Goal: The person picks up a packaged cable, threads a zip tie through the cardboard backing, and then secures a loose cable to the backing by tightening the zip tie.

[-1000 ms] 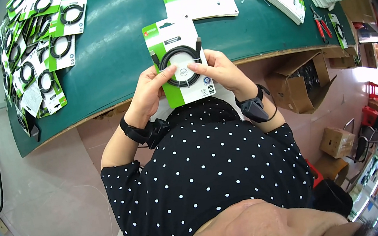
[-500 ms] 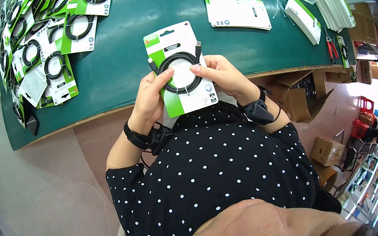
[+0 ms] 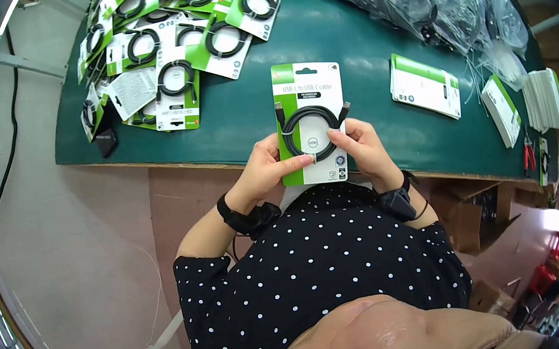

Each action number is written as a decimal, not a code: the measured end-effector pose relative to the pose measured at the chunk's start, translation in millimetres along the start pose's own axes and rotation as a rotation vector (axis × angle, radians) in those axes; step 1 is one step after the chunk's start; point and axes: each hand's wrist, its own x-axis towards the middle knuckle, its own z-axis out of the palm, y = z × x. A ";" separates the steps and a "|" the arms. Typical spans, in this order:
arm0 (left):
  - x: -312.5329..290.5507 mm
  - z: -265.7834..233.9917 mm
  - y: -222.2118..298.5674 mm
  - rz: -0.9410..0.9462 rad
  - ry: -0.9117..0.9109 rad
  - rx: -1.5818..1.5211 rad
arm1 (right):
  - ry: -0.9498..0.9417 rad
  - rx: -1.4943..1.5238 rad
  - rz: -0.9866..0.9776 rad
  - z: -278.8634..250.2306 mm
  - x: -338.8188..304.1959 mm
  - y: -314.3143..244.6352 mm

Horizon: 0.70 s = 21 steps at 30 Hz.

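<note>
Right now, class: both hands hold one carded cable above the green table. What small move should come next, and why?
Probably set the carded cable on the pile of finished cards at the table's far left: the cable sits coiled on it, with left hand and right hand gripping its lower edge.

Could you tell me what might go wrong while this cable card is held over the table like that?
The cable card is gripped only at its lower part by the left hand and right hand, so its free top could bend or crease. The coiled black cable sits under both thumbs; pressing may shift it on the card. The pile of finished cards overhangs the table edge and might slide off.
</note>
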 end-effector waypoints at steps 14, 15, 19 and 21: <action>10.1 7.9 -5.6 -0.027 0.061 -0.189 | -0.003 0.026 -0.018 -7.1 -8.2 13.4; 12.7 10.1 -6.8 -0.033 0.048 -0.221 | -0.002 0.024 -0.025 -10.4 -9.2 10.8; 25.0 17.6 -9.7 -0.133 0.013 -0.167 | -0.086 -0.182 -0.044 -26.3 -15.6 -2.1; 30.9 24.5 -8.3 -0.121 0.016 -0.175 | -0.140 -0.179 -0.033 -37.1 -16.9 -4.4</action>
